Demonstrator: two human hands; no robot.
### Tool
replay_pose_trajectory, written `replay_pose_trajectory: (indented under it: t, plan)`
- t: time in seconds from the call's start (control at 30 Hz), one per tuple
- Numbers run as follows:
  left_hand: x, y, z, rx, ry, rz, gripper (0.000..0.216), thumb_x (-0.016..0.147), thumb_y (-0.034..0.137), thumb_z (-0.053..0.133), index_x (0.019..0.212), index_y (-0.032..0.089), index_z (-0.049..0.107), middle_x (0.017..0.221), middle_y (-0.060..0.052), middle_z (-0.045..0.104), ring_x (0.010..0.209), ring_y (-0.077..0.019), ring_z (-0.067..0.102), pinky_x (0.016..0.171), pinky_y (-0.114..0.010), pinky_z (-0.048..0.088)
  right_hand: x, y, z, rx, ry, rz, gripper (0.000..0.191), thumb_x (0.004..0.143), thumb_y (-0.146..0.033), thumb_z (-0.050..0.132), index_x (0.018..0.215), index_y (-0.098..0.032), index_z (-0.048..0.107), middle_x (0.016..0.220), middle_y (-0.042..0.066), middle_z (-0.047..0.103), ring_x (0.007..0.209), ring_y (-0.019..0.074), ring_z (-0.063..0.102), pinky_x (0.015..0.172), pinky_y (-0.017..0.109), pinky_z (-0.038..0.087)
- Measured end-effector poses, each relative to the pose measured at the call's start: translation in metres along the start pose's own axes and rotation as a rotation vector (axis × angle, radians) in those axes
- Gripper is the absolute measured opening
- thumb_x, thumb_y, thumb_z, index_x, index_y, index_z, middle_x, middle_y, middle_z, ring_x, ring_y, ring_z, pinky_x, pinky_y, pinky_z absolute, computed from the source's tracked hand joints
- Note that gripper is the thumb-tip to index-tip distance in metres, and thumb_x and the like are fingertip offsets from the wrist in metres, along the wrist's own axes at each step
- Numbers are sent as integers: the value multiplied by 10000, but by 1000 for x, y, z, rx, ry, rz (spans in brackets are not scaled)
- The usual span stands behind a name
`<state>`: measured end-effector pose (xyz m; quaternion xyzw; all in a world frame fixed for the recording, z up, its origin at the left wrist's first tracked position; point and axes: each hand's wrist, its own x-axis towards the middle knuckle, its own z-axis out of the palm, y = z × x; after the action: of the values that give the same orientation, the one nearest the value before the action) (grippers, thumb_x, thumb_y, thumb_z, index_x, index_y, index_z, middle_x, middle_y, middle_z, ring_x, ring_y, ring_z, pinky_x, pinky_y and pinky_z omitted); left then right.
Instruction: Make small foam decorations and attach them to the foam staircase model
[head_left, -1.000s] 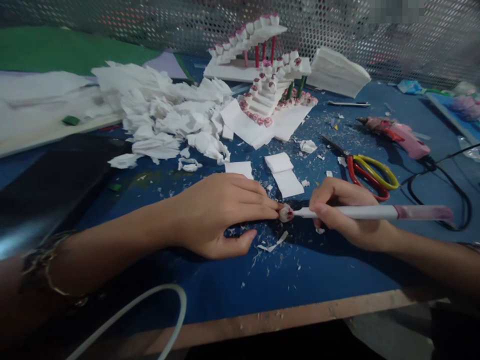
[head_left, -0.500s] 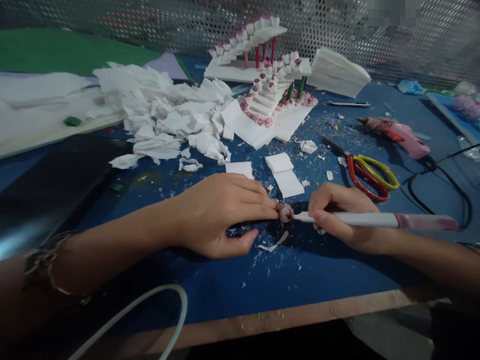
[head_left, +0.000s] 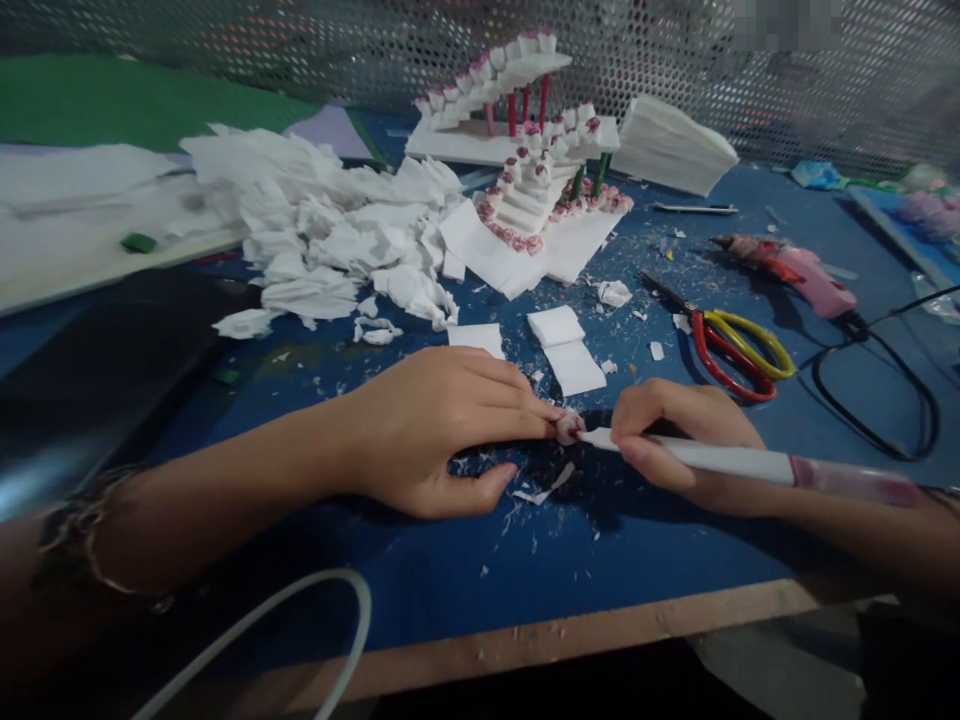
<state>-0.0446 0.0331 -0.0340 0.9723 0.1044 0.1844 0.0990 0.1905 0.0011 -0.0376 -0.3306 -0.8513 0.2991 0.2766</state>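
My left hand (head_left: 442, 425) lies on the blue table with its fingers stretched and thumb apart. Its fingertips hold a small crumpled white paper rose (head_left: 570, 427) with dark red marks against the tabletop. Pinched in my right hand (head_left: 675, 440) is a white marker pen (head_left: 720, 458) with a pinkish translucent rear end. The pen's tip meets the right side of the rose. Behind my fingers lie a folded white paper piece (head_left: 568, 350) and another white paper square (head_left: 477, 339).
A white staircase model (head_left: 532, 190) edged with red-marked paper roses stands at the back. Left of it is a heap of torn white paper (head_left: 322, 230). Red-and-yellow-handled scissors (head_left: 739, 350), a pink glue gun (head_left: 795, 275) and its black cord (head_left: 862, 335) lie at right.
The pen's rear end has dipped, and my right hand has shifted slightly left. The tip has moved further onto the rose. My left hand has hardly moved.
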Motion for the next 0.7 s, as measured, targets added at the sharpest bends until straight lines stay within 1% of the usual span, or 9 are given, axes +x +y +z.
replay_pose_trajectory:
  t: [0.07, 0.17, 0.27, 0.37, 0.43, 0.53, 0.7]
  plan:
    - [0, 0, 0, 0, -3, 3, 320, 752, 195, 473, 1031, 125, 613, 1046, -87, 680, 876, -208, 650, 768, -343, 520, 0, 0, 0, -4, -20, -33, 106, 812, -206, 508, 711, -183, 482, 650, -25, 571, 563, 59, 521, 534, 163, 399]
    - [0, 0, 0, -6, 0, -4, 330, 749, 196, 475, 1045, 131, 607, 1063, -79, 674, 887, -205, 648, 774, -340, 520, 0, 1, -1, -44, -6, -84, 113, 813, -187, 498, 704, -189, 466, 622, -30, 548, 535, 57, 502, 520, 162, 396]
    - [-1, 0, 1, -14, 8, -10, 318, 742, 194, 486, 1026, 130, 614, 1075, -76, 669, 893, -202, 648, 782, -337, 517, 0, 3, -1, -75, -13, -183, 93, 823, -190, 488, 731, -193, 474, 638, -13, 554, 563, 75, 522, 532, 180, 411]
    - [0, 0, 1, -14, 9, -13, 313, 739, 190, 492, 1016, 123, 621, 1077, -78, 668, 896, -206, 646, 787, -341, 515, -1, 4, 1, -147, -12, -291, 112, 811, -135, 470, 715, -192, 461, 623, -4, 538, 575, 93, 528, 534, 199, 414]
    - [0, 0, 1, -9, 9, -15, 314, 739, 189, 498, 1018, 121, 623, 1073, -79, 670, 895, -206, 645, 789, -339, 512, -2, 4, 2, -193, -12, -321, 125, 800, -111, 462, 706, -192, 451, 615, -5, 526, 576, 97, 526, 534, 203, 414]
    - [0, 1, 1, -13, 14, -12, 314, 740, 192, 501, 1018, 118, 627, 1060, -82, 675, 889, -204, 645, 789, -331, 510, -4, 4, 3, -253, -19, -352, 108, 809, -130, 482, 724, -190, 454, 648, -2, 532, 608, 96, 534, 548, 198, 418]
    - [-2, 1, 1, -19, 16, -11, 322, 742, 188, 502, 1031, 117, 625, 1060, -81, 675, 887, -205, 644, 786, -330, 508, -7, 5, 3, -332, 6, -392, 112, 801, -96, 499, 754, -185, 449, 655, -8, 528, 599, 85, 513, 538, 194, 400]
